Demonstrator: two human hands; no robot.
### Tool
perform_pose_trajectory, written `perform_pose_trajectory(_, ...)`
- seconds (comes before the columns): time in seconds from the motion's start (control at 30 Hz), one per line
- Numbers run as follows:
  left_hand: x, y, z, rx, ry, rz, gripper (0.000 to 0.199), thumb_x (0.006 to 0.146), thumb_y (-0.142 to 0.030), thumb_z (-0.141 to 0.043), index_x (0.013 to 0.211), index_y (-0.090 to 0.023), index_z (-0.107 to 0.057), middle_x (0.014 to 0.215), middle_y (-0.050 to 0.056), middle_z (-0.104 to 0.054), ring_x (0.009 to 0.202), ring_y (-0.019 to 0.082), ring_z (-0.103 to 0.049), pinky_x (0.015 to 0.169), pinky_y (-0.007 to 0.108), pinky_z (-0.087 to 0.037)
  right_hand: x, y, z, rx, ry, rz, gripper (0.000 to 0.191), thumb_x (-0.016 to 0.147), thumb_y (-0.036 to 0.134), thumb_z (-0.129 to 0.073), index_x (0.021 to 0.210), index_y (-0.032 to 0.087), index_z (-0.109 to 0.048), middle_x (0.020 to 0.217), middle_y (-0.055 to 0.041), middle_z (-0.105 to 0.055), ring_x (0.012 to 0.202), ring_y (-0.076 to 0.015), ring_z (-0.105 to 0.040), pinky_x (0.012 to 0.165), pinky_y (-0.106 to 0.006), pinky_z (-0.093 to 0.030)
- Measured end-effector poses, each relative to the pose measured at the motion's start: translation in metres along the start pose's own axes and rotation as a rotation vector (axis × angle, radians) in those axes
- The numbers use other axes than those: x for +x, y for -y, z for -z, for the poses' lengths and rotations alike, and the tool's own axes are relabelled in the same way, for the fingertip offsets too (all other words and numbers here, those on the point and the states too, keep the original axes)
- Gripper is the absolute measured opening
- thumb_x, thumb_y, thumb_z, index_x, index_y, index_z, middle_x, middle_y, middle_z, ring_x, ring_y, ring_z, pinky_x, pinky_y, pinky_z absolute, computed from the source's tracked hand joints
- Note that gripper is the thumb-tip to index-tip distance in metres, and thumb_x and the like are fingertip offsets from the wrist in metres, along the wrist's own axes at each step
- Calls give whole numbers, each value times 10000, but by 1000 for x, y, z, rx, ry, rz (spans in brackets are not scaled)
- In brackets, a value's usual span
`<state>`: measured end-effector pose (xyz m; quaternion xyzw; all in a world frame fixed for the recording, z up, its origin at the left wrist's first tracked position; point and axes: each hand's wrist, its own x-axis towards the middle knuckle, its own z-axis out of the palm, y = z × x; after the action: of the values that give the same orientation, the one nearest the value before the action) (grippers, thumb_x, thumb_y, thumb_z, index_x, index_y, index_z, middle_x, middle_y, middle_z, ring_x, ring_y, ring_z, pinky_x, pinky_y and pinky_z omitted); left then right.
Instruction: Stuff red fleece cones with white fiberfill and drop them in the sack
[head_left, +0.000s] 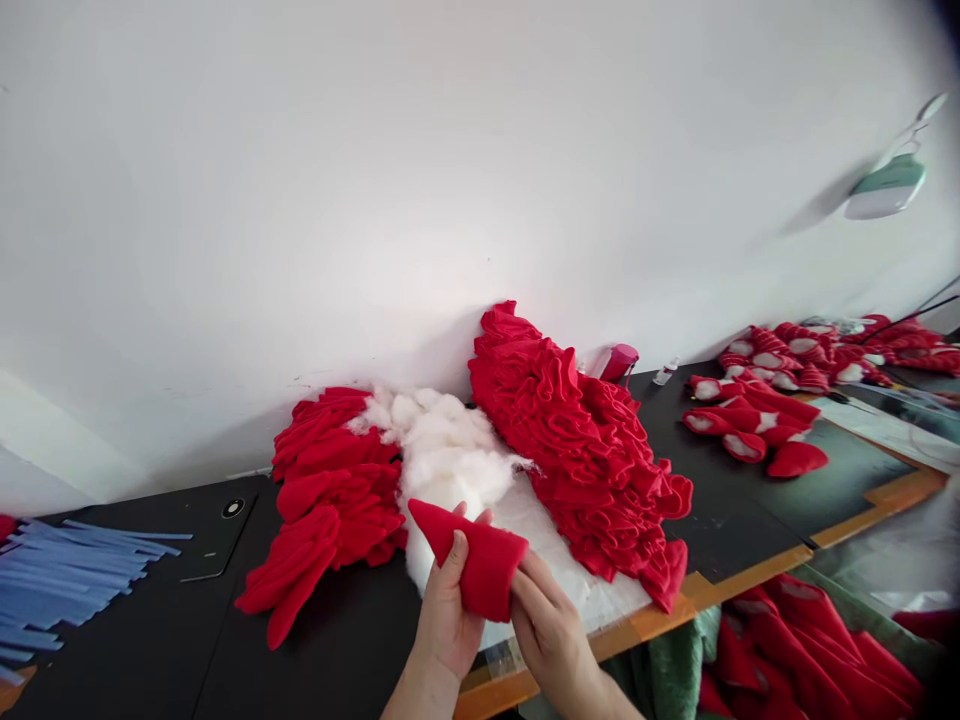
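Note:
A red fabric cone [472,562], pointed at its upper left end and wide at the other, is held up over the table's front edge. My left hand [450,610] is wrapped around it, thumb on the near side and fingertips showing behind. At the wide end, my right hand [551,625] is closed on the rim with some fingers reaching inside; whether they hold anything within is hidden. Just behind the cone lies a heap of white fluffy stuffing [442,440]. Red fabric pieces [330,500] are piled left of the stuffing, and a taller stack of red pieces [577,440] rises on its right.
Blue strips [67,585] and a dark phone [214,540] lie on the black table [157,640] at left. Stuffed red pieces [757,415], a small bottle [665,371] and a pink cylinder [619,363] are at right. Below the edge, a green bag [686,650] holds red pieces.

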<state>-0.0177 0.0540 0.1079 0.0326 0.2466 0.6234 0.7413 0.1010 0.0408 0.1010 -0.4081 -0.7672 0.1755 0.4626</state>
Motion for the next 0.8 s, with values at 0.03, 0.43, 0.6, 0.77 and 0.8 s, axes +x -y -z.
perform_pose_trajectory(0.03, 2, -1, 1, -6, -26, -22, 662, 775, -317, -742, 1351, -222, -429, 1274, 142, -588, 1021, 256, -630, 888, 356, -497, -7, 3, -1, -63, -103, -34, 379, 877, 103, -466, 1216, 231, -578, 1198, -121, -601, 1099, -253, -591, 894, -402, -545)
perform_pose_trajectory(0.43, -14, -10, -1, 225, 272, 23, 641, 746, -263, -766, 1318, -227, -477, 1155, 143, -658, 1149, 334, -552, 1013, 495, -372, 3, 20, 4, -208, 307, 208, 582, 690, -8, -373, 1198, 177, -590, 1029, -116, -695, 902, -259, -653, 824, -400, -566)
perform_pose_trajectory(0.6, -18, -20, -3, 241, 309, 45, 619, 756, -334, -755, 1306, -203, -504, 1168, 156, -648, 1170, 361, -530, 1018, 519, -355, -5, 17, -4, -179, 244, 162, 509, 712, 12, -380, 1148, 181, -581, 878, -105, -692, 774, -254, -651, 737, -399, -588)
perform_pose_trajectory(0.77, -19, -26, -11, 253, 125, -95, 601, 705, -372, -793, 1235, -193, -576, 1187, 162, -633, 1111, 340, -569, 951, 455, -439, -14, 17, -7, -171, 183, 160, 554, 770, 44, -421, 1315, 141, -463, 1002, -147, -698, 862, -266, -682, 833, -422, -572)
perform_pose_trajectory(0.8, -20, -26, -12, 258, 60, -139, 569, 713, -367, -786, 1217, -192, -587, 1152, 153, -649, 1075, 326, -593, 928, 441, -458, -13, 20, -6, -167, 230, 167, 572, 764, 52, -441, 1330, 133, -454, 1070, -158, -688, 928, -279, -677, 857, -425, -563)
